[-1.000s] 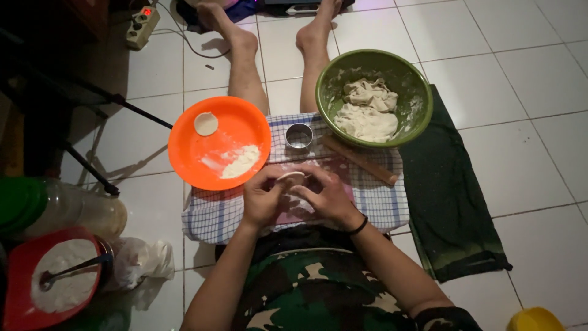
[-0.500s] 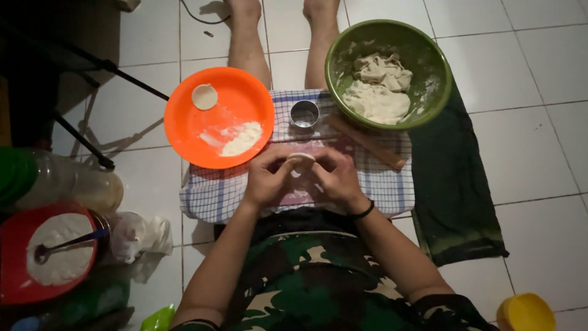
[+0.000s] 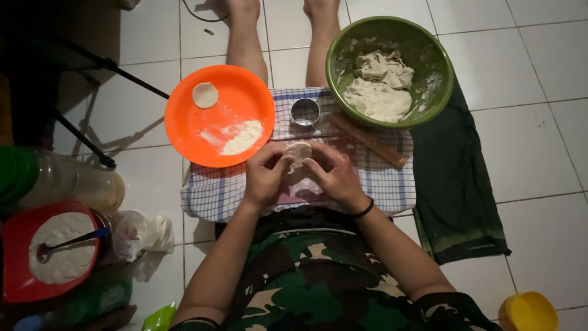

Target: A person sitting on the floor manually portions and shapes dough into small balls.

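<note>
Now your left hand [image 3: 264,178] and right hand [image 3: 335,176] are both pinched on the dough round [image 3: 298,152] above the checked cloth [image 3: 380,178], shaping it; next calls for gentle, even pressure.

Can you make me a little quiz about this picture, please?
1. True or false: the green bowl holds dough.
2. What colour is the plate with the small dough disc?
3. What lies nearer the hands: A) the metal ring cutter, B) the yellow cup?

Key: 1 true. 2 orange. 3 A; the left hand and right hand pinch a dough piece together.
</note>
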